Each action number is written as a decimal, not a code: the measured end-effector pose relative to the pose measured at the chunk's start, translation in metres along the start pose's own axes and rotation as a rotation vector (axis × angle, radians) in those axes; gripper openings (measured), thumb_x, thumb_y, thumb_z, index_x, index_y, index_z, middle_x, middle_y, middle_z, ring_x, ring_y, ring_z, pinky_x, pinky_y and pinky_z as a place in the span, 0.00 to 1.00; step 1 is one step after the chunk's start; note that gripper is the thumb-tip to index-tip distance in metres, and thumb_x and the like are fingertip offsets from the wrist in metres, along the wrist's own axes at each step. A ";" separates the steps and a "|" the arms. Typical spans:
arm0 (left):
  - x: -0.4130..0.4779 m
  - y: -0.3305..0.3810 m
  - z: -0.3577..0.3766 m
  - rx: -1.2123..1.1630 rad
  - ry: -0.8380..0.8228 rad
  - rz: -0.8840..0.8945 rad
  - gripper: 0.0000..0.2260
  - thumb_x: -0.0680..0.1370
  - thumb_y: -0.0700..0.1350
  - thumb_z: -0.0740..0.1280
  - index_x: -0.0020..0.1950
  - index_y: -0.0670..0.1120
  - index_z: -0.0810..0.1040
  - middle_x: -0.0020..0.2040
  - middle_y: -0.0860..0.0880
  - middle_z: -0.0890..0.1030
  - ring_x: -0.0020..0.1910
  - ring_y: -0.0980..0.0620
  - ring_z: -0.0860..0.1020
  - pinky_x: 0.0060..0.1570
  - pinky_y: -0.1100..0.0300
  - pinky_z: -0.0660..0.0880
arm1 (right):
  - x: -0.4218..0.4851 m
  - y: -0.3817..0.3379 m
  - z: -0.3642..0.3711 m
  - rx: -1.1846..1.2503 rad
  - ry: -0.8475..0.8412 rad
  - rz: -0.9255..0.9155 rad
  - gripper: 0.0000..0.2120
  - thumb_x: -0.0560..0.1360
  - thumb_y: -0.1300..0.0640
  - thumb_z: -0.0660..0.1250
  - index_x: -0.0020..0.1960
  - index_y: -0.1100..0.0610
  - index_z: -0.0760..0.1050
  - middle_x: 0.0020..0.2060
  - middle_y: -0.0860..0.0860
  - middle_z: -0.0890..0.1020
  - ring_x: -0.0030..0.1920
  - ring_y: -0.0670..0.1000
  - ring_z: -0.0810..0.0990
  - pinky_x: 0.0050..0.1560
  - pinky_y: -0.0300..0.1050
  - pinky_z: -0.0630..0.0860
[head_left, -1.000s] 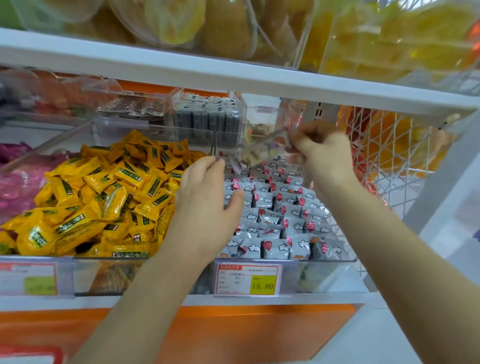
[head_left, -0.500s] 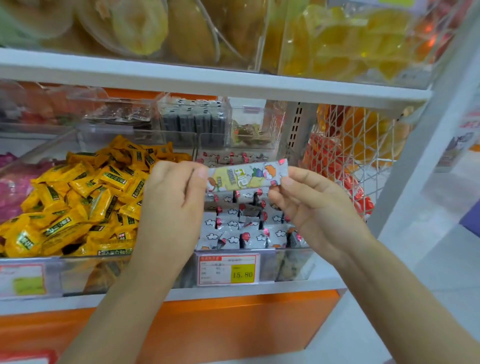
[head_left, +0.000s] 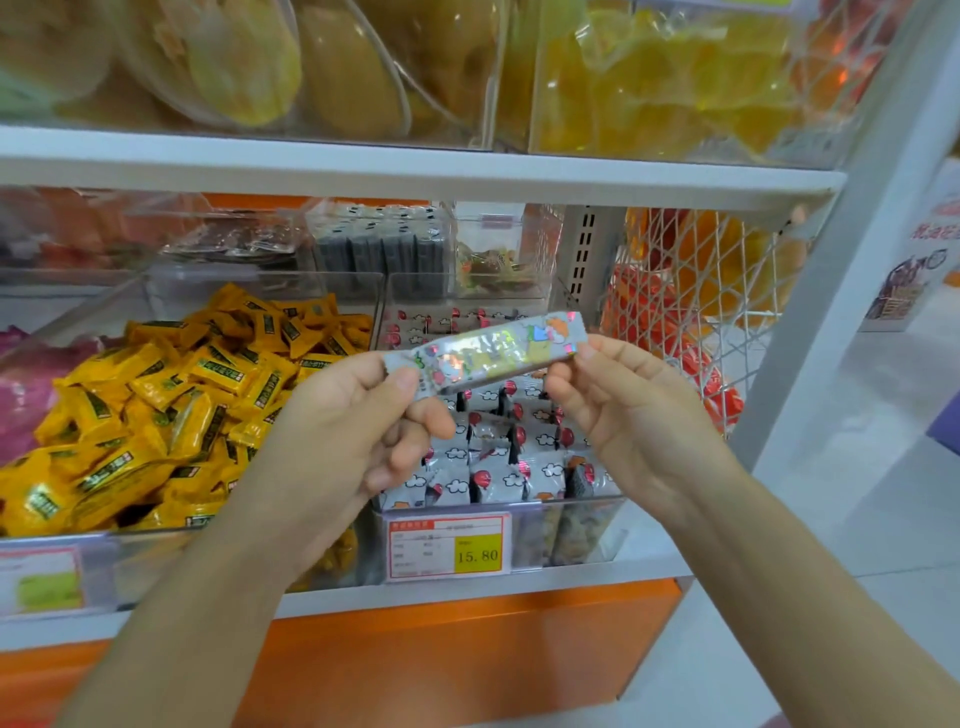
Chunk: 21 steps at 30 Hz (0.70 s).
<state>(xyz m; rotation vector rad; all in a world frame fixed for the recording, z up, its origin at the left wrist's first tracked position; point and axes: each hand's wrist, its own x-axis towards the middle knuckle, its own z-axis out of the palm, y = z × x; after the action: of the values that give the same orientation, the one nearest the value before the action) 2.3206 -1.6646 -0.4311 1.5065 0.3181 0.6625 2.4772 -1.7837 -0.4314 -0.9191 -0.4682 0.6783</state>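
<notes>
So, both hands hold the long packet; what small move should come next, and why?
Probably tilt the packet slightly to lose the glare: the left hand and right hand pinch its two ends, and shine hides much of its print.

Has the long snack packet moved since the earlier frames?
Yes. The snack packet has come forward from the rear of the bin, down toward the price tag.

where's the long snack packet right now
In the head view the long snack packet is mid-frame, pinched at its ends by the left hand and right hand, in front of the grey cloud-print packets.
</notes>
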 end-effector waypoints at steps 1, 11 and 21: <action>0.000 0.000 0.000 -0.015 -0.041 0.000 0.09 0.80 0.40 0.55 0.47 0.38 0.72 0.26 0.48 0.77 0.19 0.60 0.65 0.20 0.69 0.63 | 0.000 0.000 0.000 0.010 0.011 -0.002 0.04 0.76 0.67 0.61 0.46 0.65 0.74 0.30 0.54 0.82 0.32 0.46 0.82 0.34 0.34 0.78; 0.000 0.000 -0.003 -0.079 -0.128 -0.014 0.15 0.74 0.38 0.61 0.61 0.40 0.71 0.42 0.40 0.84 0.28 0.54 0.78 0.23 0.67 0.70 | 0.001 0.000 -0.002 -0.032 0.032 -0.045 0.04 0.77 0.68 0.59 0.48 0.66 0.73 0.32 0.56 0.79 0.31 0.47 0.81 0.34 0.35 0.78; 0.003 -0.005 -0.002 0.226 0.078 0.071 0.15 0.77 0.40 0.63 0.58 0.59 0.74 0.38 0.51 0.84 0.28 0.56 0.77 0.32 0.63 0.76 | -0.004 0.003 0.004 -0.280 -0.011 -0.165 0.06 0.78 0.63 0.61 0.47 0.60 0.76 0.43 0.59 0.78 0.37 0.49 0.79 0.34 0.40 0.76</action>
<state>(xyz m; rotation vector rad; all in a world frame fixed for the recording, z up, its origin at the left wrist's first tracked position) 2.3226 -1.6607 -0.4356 1.7166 0.4112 0.7625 2.4708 -1.7826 -0.4321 -1.1256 -0.6529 0.4742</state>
